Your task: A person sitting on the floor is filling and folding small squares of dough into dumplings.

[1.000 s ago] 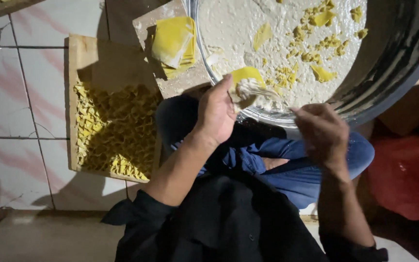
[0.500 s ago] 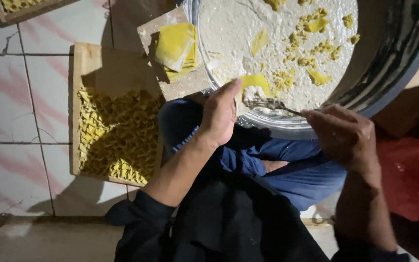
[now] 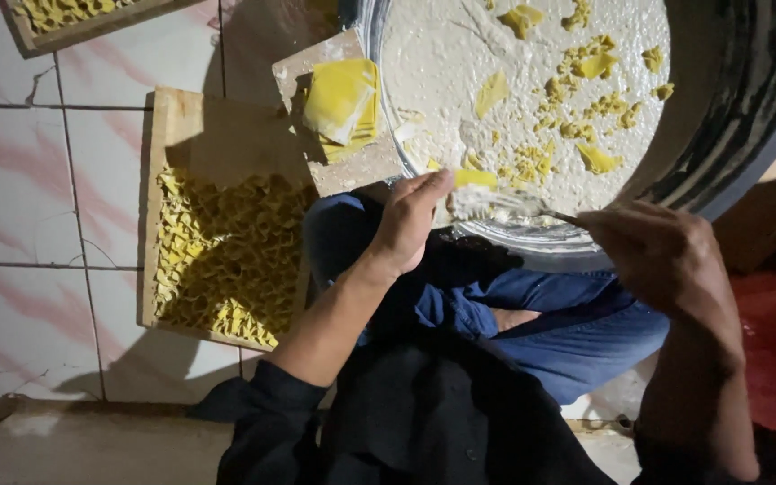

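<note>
Your left hand (image 3: 410, 220) is at the near rim of the big round pan (image 3: 729, 135), fingers bent around a small yellow dough piece (image 3: 473, 178) that it pinches against the floury surface. Your right hand (image 3: 666, 256) is closed around the handle of a metal fork (image 3: 505, 205); its tines lie just beside the dough piece, over the pan's edge.

The pan's near edge hangs over your blue-trousered knees (image 3: 532, 314), so the room between rim and lap is narrow. To the left, a small board (image 3: 339, 175) with a stack of yellow dough squares (image 3: 343, 103) touches the pan's side.

The floor is of pale tiles (image 3: 20, 180) with pink streaks, dimly lit. Two wooden trays show: one (image 3: 181, 121) beside your left arm, about two-thirds filled with shaped yellow pieces (image 3: 226, 251), and another (image 3: 83, 20) cut by the top edge. Inside the pan lie many loose scraps, too many to count.
</note>
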